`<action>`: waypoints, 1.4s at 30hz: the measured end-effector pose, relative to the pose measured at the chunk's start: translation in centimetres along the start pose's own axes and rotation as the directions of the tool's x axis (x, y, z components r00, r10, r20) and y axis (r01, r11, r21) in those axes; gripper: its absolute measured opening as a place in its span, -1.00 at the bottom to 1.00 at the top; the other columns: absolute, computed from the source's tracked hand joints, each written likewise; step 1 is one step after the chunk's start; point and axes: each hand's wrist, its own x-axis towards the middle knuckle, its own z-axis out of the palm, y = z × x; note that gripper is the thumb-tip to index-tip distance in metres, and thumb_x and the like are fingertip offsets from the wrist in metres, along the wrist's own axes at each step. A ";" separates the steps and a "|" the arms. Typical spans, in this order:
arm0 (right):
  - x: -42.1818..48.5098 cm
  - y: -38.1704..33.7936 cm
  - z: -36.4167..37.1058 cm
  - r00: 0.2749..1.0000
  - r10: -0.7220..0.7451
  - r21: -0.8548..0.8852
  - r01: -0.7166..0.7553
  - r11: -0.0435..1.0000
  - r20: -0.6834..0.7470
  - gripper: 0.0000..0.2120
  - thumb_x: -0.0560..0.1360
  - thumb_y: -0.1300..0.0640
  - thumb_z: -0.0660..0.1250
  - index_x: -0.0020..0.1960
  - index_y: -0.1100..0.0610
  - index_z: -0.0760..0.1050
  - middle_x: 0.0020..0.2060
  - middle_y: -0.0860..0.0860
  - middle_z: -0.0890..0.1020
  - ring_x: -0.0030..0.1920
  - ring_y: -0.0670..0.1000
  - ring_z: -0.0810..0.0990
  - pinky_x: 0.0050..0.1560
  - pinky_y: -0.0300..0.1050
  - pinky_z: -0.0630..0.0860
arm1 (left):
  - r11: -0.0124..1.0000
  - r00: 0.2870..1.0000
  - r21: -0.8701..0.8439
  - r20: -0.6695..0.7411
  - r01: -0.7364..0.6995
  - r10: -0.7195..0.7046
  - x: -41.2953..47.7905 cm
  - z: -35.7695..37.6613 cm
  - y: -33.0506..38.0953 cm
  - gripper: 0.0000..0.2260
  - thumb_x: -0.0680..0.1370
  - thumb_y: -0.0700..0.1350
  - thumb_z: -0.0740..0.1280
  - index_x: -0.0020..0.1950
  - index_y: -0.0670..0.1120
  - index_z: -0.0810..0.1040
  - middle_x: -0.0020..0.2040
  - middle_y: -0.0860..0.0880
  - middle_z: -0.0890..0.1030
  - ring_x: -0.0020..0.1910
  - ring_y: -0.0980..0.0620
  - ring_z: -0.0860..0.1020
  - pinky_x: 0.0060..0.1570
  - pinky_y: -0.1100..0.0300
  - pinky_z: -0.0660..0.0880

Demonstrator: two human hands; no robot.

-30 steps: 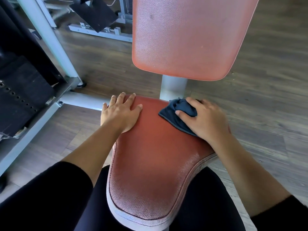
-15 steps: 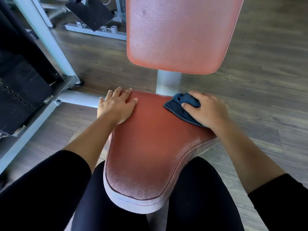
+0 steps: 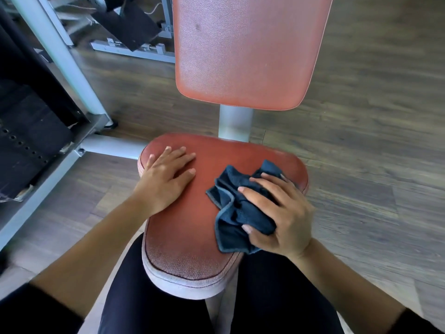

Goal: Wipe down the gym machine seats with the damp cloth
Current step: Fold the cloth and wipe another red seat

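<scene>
While bunched under the right hand (image 3: 281, 218), lies on the right half of the seat (image 3: 190, 227), between the middle and the right edge: a dark blue cloth (image 3: 237, 213), crumpled into loose folds, one hemmed corner trailing toward the near edge. Clamped there by fingers curled over the top of the wad and a thumb tucked in at its near side, so gripped rather than merely pressed flat. Looks light and limp, with no stiffness of its own; bound to take any shape given by the palm. Being damp, likely to drag a little on the pebbled red vinyl rather than skate across it. Best taken as a wad in the middle of the palm, loose corners gathered in, to avoid a flap over the right edge or a fold caught under the heel of the hand. Nothing fragile about it; safe to bear down hard. On the far-left corner of the seat, the left hand (image 3: 166, 179), laid flat, fingers straight and slightly apart, holding nothing, seemingly bracing. Underneath, firm padding, worn pale toward the near edge, fixed to a grey post (image 3: 235, 124) below the backrest (image 3: 248, 49); unlikely to shift under pressure. Cannot tell wiped patches from unwiped.
</scene>
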 end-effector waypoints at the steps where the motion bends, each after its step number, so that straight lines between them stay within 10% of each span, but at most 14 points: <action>1: 0.0 0.5 0.1 0.999 -0.039 -0.016 0.039 0.999 -0.005 -0.51 0.45 -0.24 0.17 0.17 0.04 0.60 0.05 0.10 0.66 0.14 0.15 0.60 0.08 0.14 0.52 | 1.000 1.000 -0.007 0.011 -0.001 0.001 -0.3 -0.1 0.0 -0.62 0.61 -0.02 0.21 0.43 0.11 0.34 0.51 0.10 0.21 0.53 0.10 -0.01 0.46 0.09 -0.23; 16: 1.7 -2.0 -0.3 0.990 -0.023 0.170 -0.001 0.985 0.137 -0.56 0.43 -0.13 0.28 0.18 0.09 0.60 0.15 0.07 0.62 0.24 0.09 0.54 0.23 0.07 0.47 | 0.995 0.995 0.099 0.095 -0.003 -0.006 -0.2 -0.4 0.2 -0.61 0.64 0.02 0.11 0.48 0.15 0.24 0.54 0.12 0.12 0.54 0.08 -0.07 0.45 0.09 -0.24; 29: 6.6 3.5 1.9 0.814 0.450 -0.248 -0.381 0.891 0.367 -0.38 0.40 -0.37 0.12 0.31 -0.05 0.47 0.20 -0.08 0.57 0.22 0.08 0.48 0.24 0.08 0.41 | 0.949 0.970 0.290 0.163 0.127 -0.179 2.7 -1.4 -2.3 -0.53 0.62 0.18 -0.02 0.52 0.24 -0.02 0.57 0.08 -0.12 0.53 0.01 -0.21 0.46 -0.09 -0.21; 42: 5.7 0.2 1.0 0.793 0.463 -0.221 -0.407 0.887 0.397 -0.48 0.42 -0.33 0.14 0.28 -0.13 0.44 0.26 -0.12 0.51 0.36 0.02 0.38 0.33 0.14 0.32 | 0.952 0.982 0.280 0.103 0.124 -0.159 3.3 -1.0 -2.7 -0.57 0.65 0.09 -0.06 0.52 0.25 -0.02 0.57 0.12 -0.08 0.54 0.06 -0.17 0.48 -0.07 -0.18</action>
